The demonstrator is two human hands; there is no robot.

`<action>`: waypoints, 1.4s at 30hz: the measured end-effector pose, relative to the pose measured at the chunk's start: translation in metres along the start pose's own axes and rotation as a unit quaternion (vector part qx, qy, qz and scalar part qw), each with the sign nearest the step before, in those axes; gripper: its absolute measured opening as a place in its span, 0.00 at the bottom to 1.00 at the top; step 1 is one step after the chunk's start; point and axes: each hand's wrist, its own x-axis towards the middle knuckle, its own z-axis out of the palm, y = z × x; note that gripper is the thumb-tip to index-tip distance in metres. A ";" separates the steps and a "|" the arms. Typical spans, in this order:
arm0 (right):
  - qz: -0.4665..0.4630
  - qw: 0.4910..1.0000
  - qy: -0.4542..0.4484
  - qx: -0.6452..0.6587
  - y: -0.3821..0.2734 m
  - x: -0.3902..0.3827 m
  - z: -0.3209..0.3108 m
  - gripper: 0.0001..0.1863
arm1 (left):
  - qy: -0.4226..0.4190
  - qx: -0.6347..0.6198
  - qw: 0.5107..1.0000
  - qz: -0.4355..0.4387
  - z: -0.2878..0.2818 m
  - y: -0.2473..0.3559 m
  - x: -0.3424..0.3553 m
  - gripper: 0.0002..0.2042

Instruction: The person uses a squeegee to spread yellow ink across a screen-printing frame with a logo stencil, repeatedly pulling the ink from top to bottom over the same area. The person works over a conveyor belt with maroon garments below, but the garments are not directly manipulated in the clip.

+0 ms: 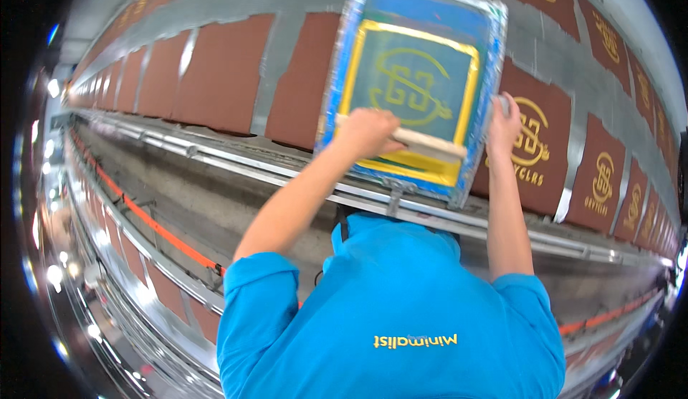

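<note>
Fingers of the left hand [367,132] close around the squeegee [433,144], which extends rightward from them over the screen [416,87]. Those of the right hand [504,128] bend beside the frame [492,55]; grip unclear.

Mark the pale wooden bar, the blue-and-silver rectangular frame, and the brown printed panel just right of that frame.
Pale wooden bar [433,143]: head view, exposed stretch toward its right end.
Blue-and-silver rectangular frame [488,62]: head view, right rim.
Brown printed panel [532,132]: head view, around its middle.
</note>
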 end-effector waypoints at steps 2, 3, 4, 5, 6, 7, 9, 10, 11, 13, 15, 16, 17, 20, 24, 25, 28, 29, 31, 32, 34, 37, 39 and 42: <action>0.064 0.997 -0.011 0.034 -0.038 -0.023 0.053 0.20 | -0.022 0.008 1.000 0.006 -0.013 -0.059 -0.005 0.29; 0.070 0.997 -0.007 0.041 -0.045 -0.030 0.066 0.19 | -0.041 0.009 0.999 0.011 -0.025 -0.080 -0.006 0.30; 0.083 0.995 -0.009 0.059 -0.046 -0.038 0.071 0.19 | -0.068 0.020 0.997 0.008 -0.036 -0.082 -0.011 0.30; 0.096 0.992 -0.012 0.077 -0.046 -0.047 0.072 0.18 | -0.100 0.016 0.995 0.004 -0.042 -0.078 -0.015 0.30; 0.086 0.994 -0.006 0.069 -0.051 -0.049 0.081 0.19 | -0.119 0.016 0.993 0.005 -0.047 -0.087 -0.014 0.31; 0.089 0.995 0.006 0.037 -0.054 -0.052 0.086 0.20 | -0.137 0.016 0.990 0.005 -0.050 -0.095 -0.013 0.31; 0.091 0.995 0.029 -0.032 -0.063 -0.052 0.091 0.22 | -0.152 -0.001 0.988 0.014 -0.046 -0.110 -0.013 0.33; 0.078 0.994 0.022 -0.069 -0.065 -0.050 0.091 0.23 | -0.159 -0.015 0.987 0.019 -0.041 -0.118 -0.011 0.34; 0.086 0.994 0.009 -0.068 -0.068 -0.049 0.093 0.23 | -0.167 -0.028 0.985 0.023 -0.035 -0.124 -0.010 0.35; 0.102 0.993 -0.012 -0.064 -0.069 -0.045 0.094 0.23 | -0.215 -0.038 0.976 0.010 -0.027 -0.127 -0.005 0.37; 0.092 0.984 -0.008 -0.153 -0.068 -0.046 0.094 0.24 | -0.251 -0.059 0.966 -0.006 -0.019 -0.131 -0.001 0.38; 0.088 0.977 -0.007 -0.195 -0.068 -0.047 0.095 0.25 | -0.263 -0.075 0.962 -0.015 -0.016 -0.133 0.002 0.39; 0.092 0.984 -0.013 -0.154 -0.066 -0.046 0.095 0.25 | -0.275 -0.090 0.957 -0.024 -0.013 -0.135 0.005 0.40; 0.101 0.992 -0.018 -0.076 -0.054 -0.042 0.096 0.26 | -0.332 -0.110 0.936 -0.032 -0.019 -0.141 0.022 0.38; 0.109 0.987 -0.010 -0.115 -0.035 -0.047 0.092 0.27 | -0.290 -0.057 0.955 -0.012 -0.067 -0.134 0.058 0.38; 0.102 0.987 -0.008 -0.122 -0.040 -0.042 0.096 0.27 | -0.259 -0.036 0.965 -0.012 -0.078 -0.138 0.070 0.38; 0.108 0.980 -0.001 -0.169 -0.055 -0.046 0.098 0.27 | -0.138 0.021 0.990 0.012 -0.092 -0.154 0.104 0.34; 0.112 0.976 -0.001 -0.185 -0.059 -0.046 0.098 0.27 | -0.079 0.039 0.996 0.035 -0.092 -0.165 0.115 0.31; 0.108 0.978 -0.005 -0.180 -0.059 -0.046 0.097 0.27 | 0.008 0.060 0.995 0.073 -0.088 -0.184 0.139 0.26; 0.121 0.976 -0.011 -0.178 -0.064 -0.046 0.099 0.26 | 0.033 0.067 0.993 0.086 -0.086 -0.193 0.148 0.24; 0.139 0.976 -0.015 -0.165 -0.064 -0.050 0.100 0.26 | 0.076 0.077 0.989 0.099 -0.078 -0.203 0.157 0.20; 0.137 0.982 -0.017 -0.129 -0.068 -0.051 0.097 0.29 | 0.044 0.043 0.995 0.074 -0.087 -0.205 0.152 0.18; 0.136 0.975 -0.019 -0.177 -0.062 -0.046 0.094 0.32 | -0.059 0.083 0.995 0.020 -0.099 -0.213 0.151 0.18; -0.118 0.951 0.007 -0.286 -0.091 -0.017 0.101 0.35 | -0.146 0.086 0.985 -0.036 -0.108 -0.228 0.147 0.21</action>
